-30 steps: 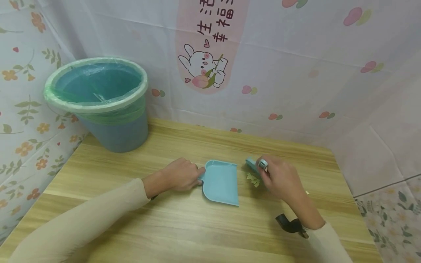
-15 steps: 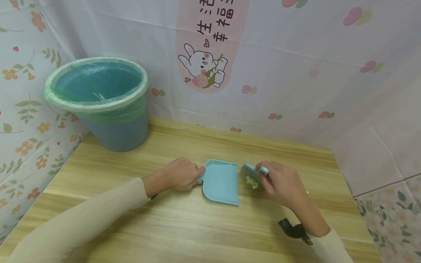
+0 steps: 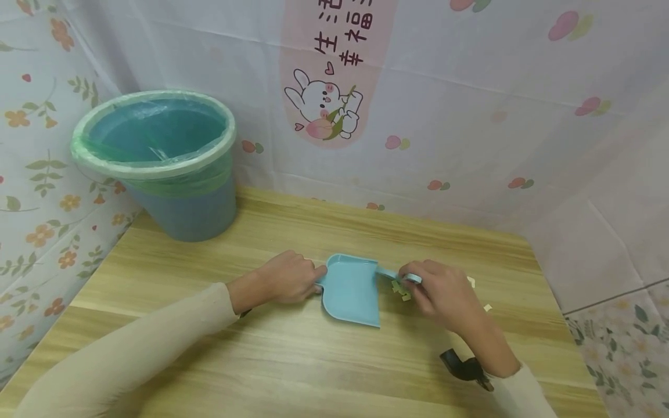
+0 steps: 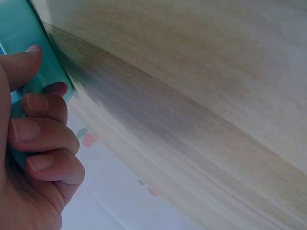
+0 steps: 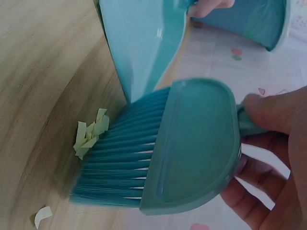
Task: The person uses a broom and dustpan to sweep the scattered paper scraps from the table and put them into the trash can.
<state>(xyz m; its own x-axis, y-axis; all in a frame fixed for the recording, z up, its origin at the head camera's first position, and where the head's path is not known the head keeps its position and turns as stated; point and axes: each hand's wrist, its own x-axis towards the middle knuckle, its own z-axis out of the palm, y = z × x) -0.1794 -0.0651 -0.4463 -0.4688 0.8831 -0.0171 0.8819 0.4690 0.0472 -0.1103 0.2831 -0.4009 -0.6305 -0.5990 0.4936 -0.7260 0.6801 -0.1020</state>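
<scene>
A light blue dustpan [image 3: 351,291] lies flat on the table, its open edge facing right. My left hand [image 3: 289,277] grips its handle, fingers curled round it in the left wrist view. In my right hand [image 3: 443,293] is a small blue hand brush [image 5: 196,139], held by the handle. The brush's bristles [image 5: 122,158] touch the tabletop beside a little heap of pale yellow paper scraps [image 5: 91,133]. This heap lies just right of the dustpan's edge. One end of the bristles reaches that edge in the right wrist view.
A blue bucket [image 3: 188,212] with a clear green-tinted liner stands at the table's back left. Loose paper scraps [image 3: 488,307] lie right of my right hand. Behind the wooden table [image 3: 292,360] hangs a printed white cloth [image 3: 460,116].
My right hand has moved slightly left and nearer, bringing the brush head up to the dustpan's edge. A loose scrap behind that hand now shows. My left hand and the dustpan hold still.
</scene>
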